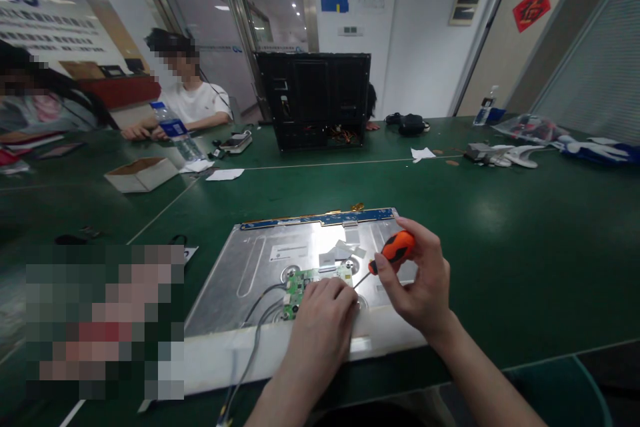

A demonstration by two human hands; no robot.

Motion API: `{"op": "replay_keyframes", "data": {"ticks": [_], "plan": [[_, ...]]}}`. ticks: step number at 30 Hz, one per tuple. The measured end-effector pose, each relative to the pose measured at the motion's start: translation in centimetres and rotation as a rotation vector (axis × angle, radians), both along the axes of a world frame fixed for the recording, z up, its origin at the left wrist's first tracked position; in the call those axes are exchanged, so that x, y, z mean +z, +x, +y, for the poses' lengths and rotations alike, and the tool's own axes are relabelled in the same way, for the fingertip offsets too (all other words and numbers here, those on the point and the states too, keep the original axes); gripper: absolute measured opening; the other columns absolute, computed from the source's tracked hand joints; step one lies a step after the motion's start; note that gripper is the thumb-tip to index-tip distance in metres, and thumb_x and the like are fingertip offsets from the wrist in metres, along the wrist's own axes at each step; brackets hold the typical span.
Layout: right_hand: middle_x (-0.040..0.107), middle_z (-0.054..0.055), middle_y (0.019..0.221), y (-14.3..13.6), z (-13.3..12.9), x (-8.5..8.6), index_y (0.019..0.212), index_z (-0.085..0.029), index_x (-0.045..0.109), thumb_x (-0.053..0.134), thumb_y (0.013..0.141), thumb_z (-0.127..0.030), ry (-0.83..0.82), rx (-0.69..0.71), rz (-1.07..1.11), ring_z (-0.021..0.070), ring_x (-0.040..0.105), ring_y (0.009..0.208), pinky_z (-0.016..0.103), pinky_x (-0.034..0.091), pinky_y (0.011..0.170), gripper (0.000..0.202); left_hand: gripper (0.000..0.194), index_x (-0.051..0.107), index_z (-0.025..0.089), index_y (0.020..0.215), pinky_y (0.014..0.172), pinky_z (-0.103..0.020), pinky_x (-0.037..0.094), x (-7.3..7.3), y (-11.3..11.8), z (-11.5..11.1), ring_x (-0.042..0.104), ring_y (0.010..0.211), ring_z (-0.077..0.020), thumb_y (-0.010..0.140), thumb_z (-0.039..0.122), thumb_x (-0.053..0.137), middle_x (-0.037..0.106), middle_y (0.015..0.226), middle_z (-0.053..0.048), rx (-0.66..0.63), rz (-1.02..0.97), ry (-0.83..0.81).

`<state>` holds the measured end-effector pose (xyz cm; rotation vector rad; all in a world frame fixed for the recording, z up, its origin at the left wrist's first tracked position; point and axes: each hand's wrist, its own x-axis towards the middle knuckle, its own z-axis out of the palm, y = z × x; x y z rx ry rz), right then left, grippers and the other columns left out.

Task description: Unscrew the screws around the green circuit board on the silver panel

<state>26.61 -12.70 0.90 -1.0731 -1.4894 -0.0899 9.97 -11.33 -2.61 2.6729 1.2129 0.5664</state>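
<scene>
A silver metal panel [225, 280] with a blue strip along its far edge lies on the green table. On it sits a green circuit board [295, 280] with cables running from its left side toward me. My left hand [325, 310] rests over the board's right part, its fingers bent together; what its fingertips hold, if anything, is hidden. My right hand [423, 280] grips an orange and black screwdriver [399, 247] between thumb and fingers. The screwdriver's shaft slants down to the left, its tip close to my left fingertips at the board's right edge.
A black-backed display frame [315, 100] stands across the table [500, 227]. At the left are a white open box [143, 175], a water bottle [177, 132] and seated people. Gloves [510, 155] and plastic bags lie at the far right.
</scene>
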Motion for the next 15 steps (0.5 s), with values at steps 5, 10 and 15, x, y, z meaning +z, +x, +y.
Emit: {"op": "replay_keyframes", "data": {"ticks": [5,10,15], "plan": [[0.058,-0.001,0.082,0.2,-0.3,-0.3,0.127,-0.023,0.044,0.062,0.082,-0.02,-0.014,-0.027,0.097,0.0112,0.056,0.059,0.022,0.052,0.049,0.049,0.012,0.062,0.02,0.082,0.077,-0.039,0.045,-0.2,0.1,-0.3,0.058,0.083,-0.0237,0.084,0.009,0.057,0.065,0.087,-0.004,0.026,0.007,0.076],[0.058,-0.002,0.078,0.3,-0.3,-0.4,0.126,-0.023,0.045,0.062,0.082,-0.021,-0.042,-0.02,0.089,0.0114,0.056,0.058,0.022,0.051,0.049,0.047,0.011,0.062,0.02,0.085,0.08,-0.041,0.046,-0.3,-0.1,-0.3,0.059,0.085,-0.024,0.086,0.011,0.056,0.066,0.089,-0.004,0.003,-0.038,0.1],[0.058,-0.001,0.081,0.5,-0.2,-0.7,0.126,-0.024,0.045,0.062,0.083,-0.023,-0.048,-0.032,0.081,0.0116,0.057,0.059,0.022,0.052,0.049,0.047,0.015,0.061,0.021,0.094,0.081,-0.041,0.047,-0.3,-0.9,-1.0,0.061,0.089,-0.0241,0.087,0.011,0.052,0.066,0.095,-0.006,-0.032,-0.114,0.178]]}}
